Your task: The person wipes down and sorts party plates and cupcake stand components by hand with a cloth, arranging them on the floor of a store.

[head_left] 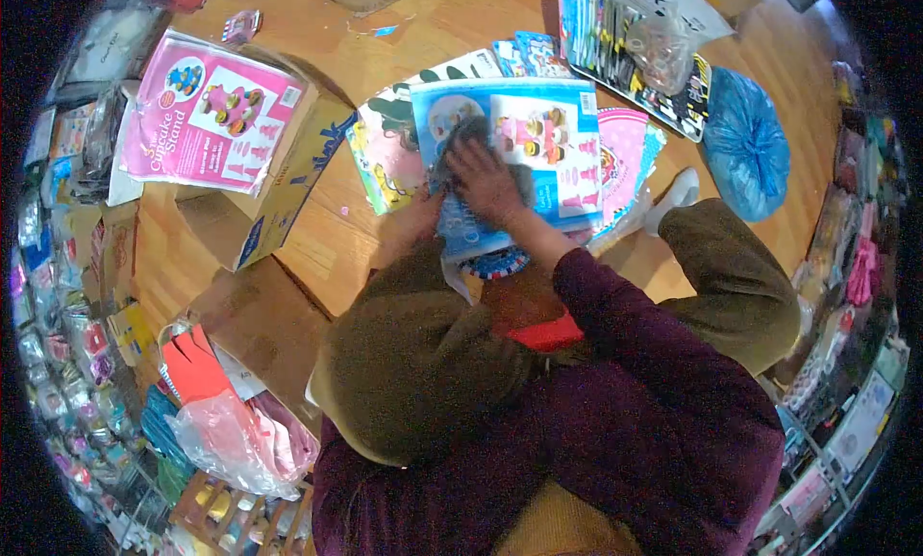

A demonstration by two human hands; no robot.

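Note:
A flat blue package (564, 205) with pictures of cupcakes on a stand lies tilted in front of me, above my folded legs. My right hand (486, 183) presses a bunched grey cloth (471, 133) against its left half, the fingers stretched over the cloth. At the package's lower left edge, my left hand (411, 231) grips the side; blur and shade hide part of its fingers. Below the package, a blue patterned round item (495, 264) peeks out. A pink cone-shaped printed piece (623, 157) shows at its right.
Left of me, a pink "Cupcake Stand" package (216, 113) rests on an open cardboard box (288, 205). A tied blue plastic bag (747, 142) and a box of packaged goods (615, 51) stand at the right. Red items in plastic (231, 412) lie lower left. Stocked shelves (72, 364) line both sides.

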